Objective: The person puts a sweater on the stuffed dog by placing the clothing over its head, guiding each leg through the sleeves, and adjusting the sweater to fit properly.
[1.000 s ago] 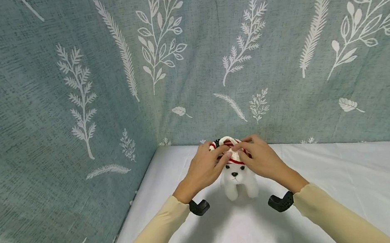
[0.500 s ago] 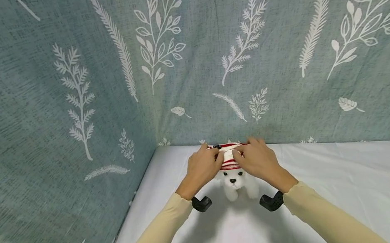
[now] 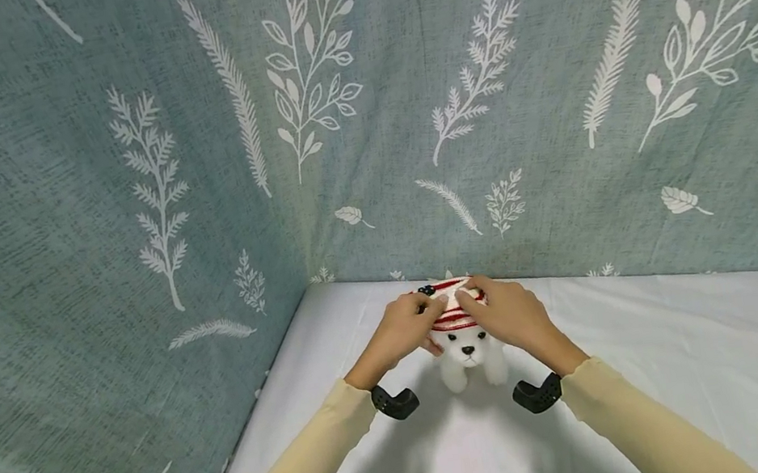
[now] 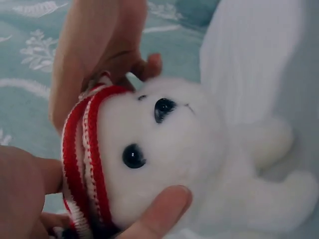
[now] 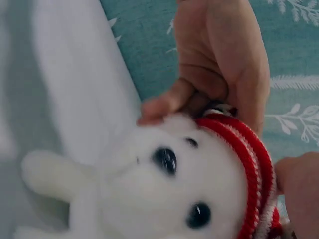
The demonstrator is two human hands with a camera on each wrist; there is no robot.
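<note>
A white plush dog [image 3: 468,354] stands facing me, wearing a red-and-white striped knitted hat [image 3: 451,315] with a dark patch at its left. The hat's edge lies across the forehead, just above the black eyes. My left hand [image 3: 403,327] grips the hat's left side, thumb on its front. One finger [image 4: 167,211] of it extends onto the dog's cheek in the left wrist view. My right hand [image 3: 516,314] holds the hat's other side, its thumb also at the front. Parts of the fingers are hidden behind the hat.
A white cloth covers the table [image 3: 662,358]. Close behind the dog hangs a green curtain [image 3: 568,224] with white leaf prints, and another stretch runs along the left side. Black wrist mounts [image 3: 395,402] jut inward below both hands.
The hat, bunched and slanted a second ago, now lies more level over the forehead. My left hand has shifted lower, a finger reaching the cheek. The dog's head has moved slightly right.
</note>
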